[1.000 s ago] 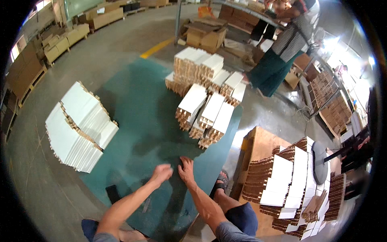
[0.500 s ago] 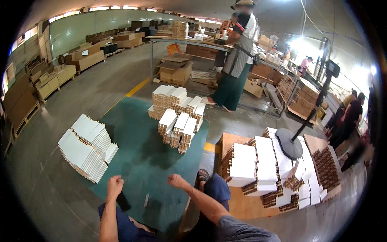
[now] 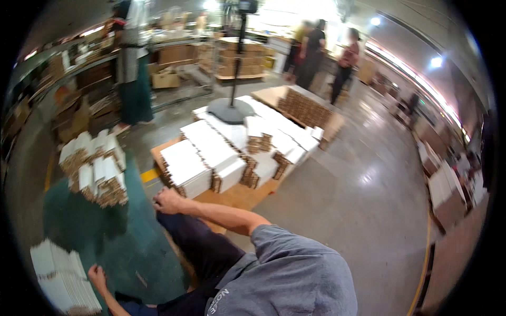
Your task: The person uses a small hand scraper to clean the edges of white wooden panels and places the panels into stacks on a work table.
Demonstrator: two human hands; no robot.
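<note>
Lying at lower left, a green mat [image 3: 124,242] bears a white stack [image 3: 60,276] near the left hand [image 3: 97,276] and a white-topped pile [image 3: 95,163] beyond. The right hand [image 3: 167,201] is by the knee [image 3: 173,224], near a wooden pallet [image 3: 240,196]; both look curled, around what I cannot tell. Grey floor [image 3: 363,210] stretches from the pallet to a yellow line [image 3: 421,274] at right.

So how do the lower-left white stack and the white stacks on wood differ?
The lower-left stack is a smaller group; the stacks on wood spread wider. The stacks on wood carry a round black base; the lower-left stack shows none. Both have white faces.
</note>
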